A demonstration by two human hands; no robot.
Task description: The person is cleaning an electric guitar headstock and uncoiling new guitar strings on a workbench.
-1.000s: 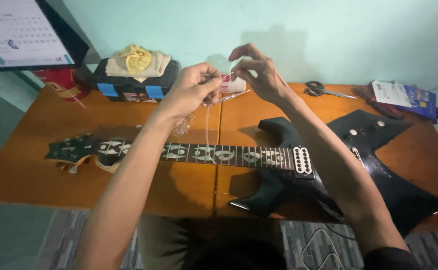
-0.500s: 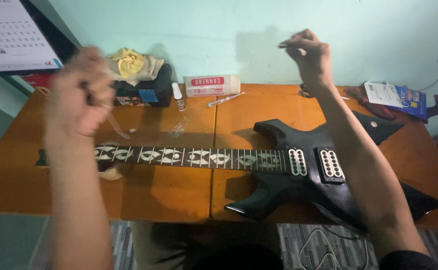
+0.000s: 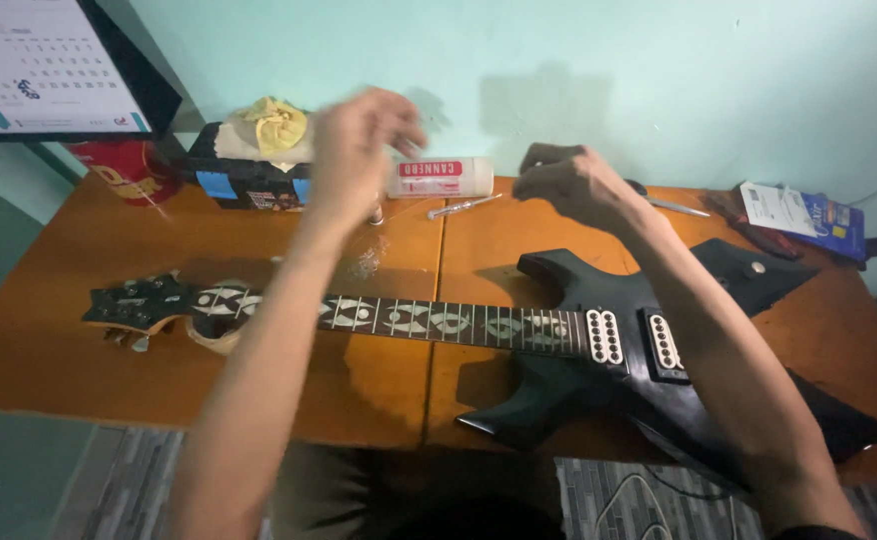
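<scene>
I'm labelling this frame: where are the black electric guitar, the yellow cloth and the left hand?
black electric guitar (image 3: 559, 395), head view, lower body horn
yellow cloth (image 3: 277, 123), head view, crumpled middle
left hand (image 3: 359, 140), head view, back of hand

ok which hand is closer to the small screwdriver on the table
Right. The right hand hovers just right of the screwdriver, close to its tip end. The left hand is raised further off, up and to the screwdriver's left, in front of the white tube.
</scene>
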